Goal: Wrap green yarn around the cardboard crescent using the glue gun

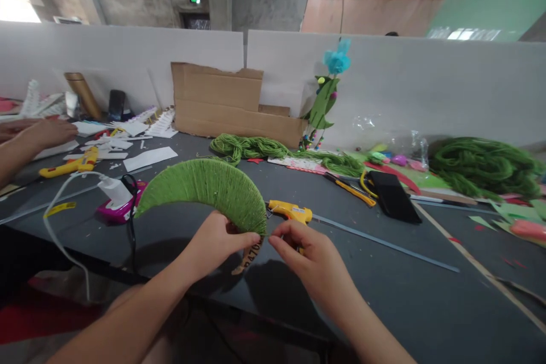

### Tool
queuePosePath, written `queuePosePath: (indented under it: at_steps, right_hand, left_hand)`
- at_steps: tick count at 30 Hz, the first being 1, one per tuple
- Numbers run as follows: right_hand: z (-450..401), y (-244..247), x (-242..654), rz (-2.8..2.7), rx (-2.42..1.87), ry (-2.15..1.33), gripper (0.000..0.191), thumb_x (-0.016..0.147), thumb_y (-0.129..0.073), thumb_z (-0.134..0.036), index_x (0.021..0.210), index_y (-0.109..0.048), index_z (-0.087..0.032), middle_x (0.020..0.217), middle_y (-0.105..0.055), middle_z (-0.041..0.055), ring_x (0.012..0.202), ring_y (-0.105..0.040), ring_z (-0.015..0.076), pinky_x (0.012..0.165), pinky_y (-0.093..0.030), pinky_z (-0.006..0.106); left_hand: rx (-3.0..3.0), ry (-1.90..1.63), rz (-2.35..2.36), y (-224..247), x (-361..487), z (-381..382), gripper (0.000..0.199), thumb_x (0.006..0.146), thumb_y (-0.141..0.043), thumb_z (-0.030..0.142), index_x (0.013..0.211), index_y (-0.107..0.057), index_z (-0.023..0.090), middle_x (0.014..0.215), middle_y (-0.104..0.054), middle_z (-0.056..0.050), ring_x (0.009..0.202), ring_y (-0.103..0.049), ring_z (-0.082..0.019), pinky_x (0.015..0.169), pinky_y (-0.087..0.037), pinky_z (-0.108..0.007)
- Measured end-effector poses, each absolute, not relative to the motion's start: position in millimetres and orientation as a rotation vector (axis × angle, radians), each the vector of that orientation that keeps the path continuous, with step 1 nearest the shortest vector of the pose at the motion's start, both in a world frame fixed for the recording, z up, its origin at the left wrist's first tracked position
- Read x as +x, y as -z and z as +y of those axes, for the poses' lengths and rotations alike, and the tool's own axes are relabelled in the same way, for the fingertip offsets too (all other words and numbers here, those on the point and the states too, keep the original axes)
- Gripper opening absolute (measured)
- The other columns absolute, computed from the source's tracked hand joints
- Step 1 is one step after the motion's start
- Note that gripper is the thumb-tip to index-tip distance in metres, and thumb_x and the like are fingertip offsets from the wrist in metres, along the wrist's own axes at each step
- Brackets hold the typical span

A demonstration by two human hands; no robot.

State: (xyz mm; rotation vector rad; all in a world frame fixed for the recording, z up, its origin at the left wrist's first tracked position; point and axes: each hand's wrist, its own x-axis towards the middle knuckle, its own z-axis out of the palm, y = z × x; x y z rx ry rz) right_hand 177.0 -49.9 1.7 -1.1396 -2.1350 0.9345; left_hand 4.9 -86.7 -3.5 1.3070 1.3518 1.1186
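Note:
A cardboard crescent (209, 185) is wrapped in green yarn over most of its length; bare brown cardboard with printed digits shows at its lower right tip. My left hand (219, 242) grips the crescent near that tip, thumb on the edge where the wrapping ends. Close beside it on the right, my right hand (302, 247) pinches the green yarn strand between thumb and forefinger. Behind my right hand lies a yellow glue gun (290, 211), with a long glue stick reaching out to its right.
A magenta power strip (119, 205) with a white plug sits left. Behind are green yarn (251, 147), cardboard (217, 102) and a blue paper flower (336, 60). A black phone (394, 196), cutter (352, 189) and yarn heap (482, 165) lie right. Another person's hand (53, 132) is far left.

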Motion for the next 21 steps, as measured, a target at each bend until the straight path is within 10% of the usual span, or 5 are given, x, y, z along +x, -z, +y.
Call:
queuePosePath:
  at_steps: [21]
  right_hand:
    - [-44.7,-8.1,181.6,-1.87,-1.09,-1.192,0.013,0.074,-0.054,-0.028,0.066,-0.055,-0.018,0.05,-0.042,-0.0055,0.046,-0.037,0.0081,0.045,-0.03,0.02]
  left_hand:
    - [1.114,-1.137,1.155,3.4,12.3,-89.5,0.022,0.062,-0.07,0.023,0.082,-0.065,0.016,0.081,-0.068,-0.003,0.08,-0.06,-0.02,0.075,-0.045,-0.03]
